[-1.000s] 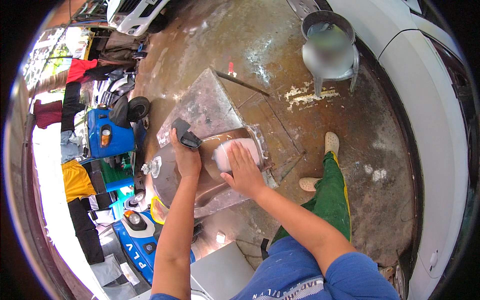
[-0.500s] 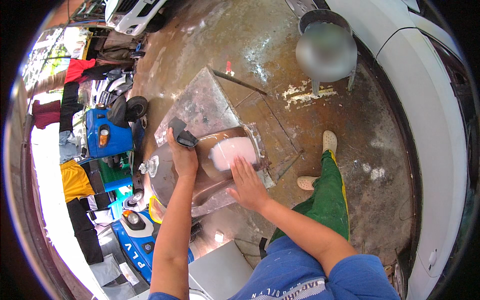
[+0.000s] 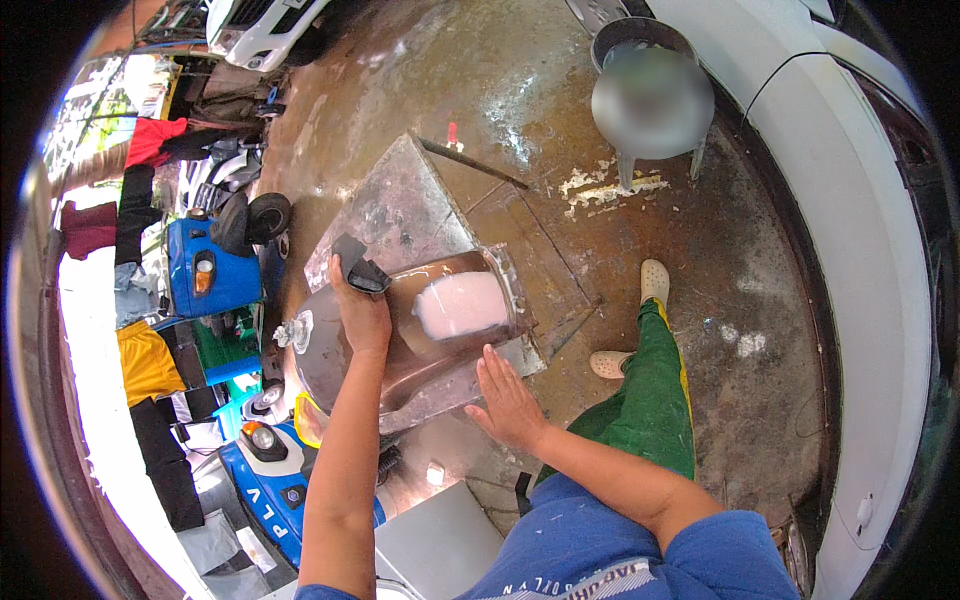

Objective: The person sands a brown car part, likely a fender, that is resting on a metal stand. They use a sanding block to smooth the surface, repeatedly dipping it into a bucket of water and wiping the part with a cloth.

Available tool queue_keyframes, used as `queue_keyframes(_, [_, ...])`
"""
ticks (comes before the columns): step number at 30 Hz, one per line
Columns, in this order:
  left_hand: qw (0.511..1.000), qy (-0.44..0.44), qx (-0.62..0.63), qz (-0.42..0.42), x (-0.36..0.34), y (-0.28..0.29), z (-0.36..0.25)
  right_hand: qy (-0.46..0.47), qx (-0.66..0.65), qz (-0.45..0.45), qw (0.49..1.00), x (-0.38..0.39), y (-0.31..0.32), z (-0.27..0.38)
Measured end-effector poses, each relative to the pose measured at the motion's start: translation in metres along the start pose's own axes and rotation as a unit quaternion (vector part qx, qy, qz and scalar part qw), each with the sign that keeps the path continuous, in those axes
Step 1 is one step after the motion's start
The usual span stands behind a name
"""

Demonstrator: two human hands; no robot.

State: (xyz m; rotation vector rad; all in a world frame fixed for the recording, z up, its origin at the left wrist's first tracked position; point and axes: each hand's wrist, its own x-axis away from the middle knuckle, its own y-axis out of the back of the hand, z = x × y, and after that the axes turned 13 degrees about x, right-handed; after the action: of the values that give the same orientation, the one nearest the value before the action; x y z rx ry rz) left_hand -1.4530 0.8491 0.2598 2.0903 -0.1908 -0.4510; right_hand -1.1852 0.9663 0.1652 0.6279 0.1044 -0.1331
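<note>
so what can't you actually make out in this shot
- Head view: the black block in the left hand is half covered by the fingers, so its kind is unclear.
- The metal tank is partly hidden by the left forearm; its underside is out of sight.
- Whether the right hand touches the tank's edge: cannot tell.
- Something on the grey stool is blurred out.

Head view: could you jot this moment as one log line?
left hand: grips dark block | right hand: open, flat on metal tank | white patch: uncovered
</note>
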Motion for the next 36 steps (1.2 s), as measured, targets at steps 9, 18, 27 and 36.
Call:
queue_keyframes(9, [0.997,-0.057,-0.016,-0.04,0.0,-0.004,0.004,-0.002,0.03,-0.041,0.999,-0.093,0.012,-0.015])
queue_keyframes(18, [0.999,-0.012,-0.015,-0.041,0.009,-0.001,0.006,0.013,0.107,0.013,0.994,-0.122,0.005,0.004])
queue_keyframes(27, [0.99,0.019,0.126,-0.057,0.001,-0.006,-0.008,0.113,0.185,0.145,0.965,-0.054,0.05,0.014])
queue_keyframes(36, [0.951,-0.055,0.261,-0.156,0.024,0.021,-0.037,0.022,0.121,0.143,0.982,-0.038,0.151,0.02])
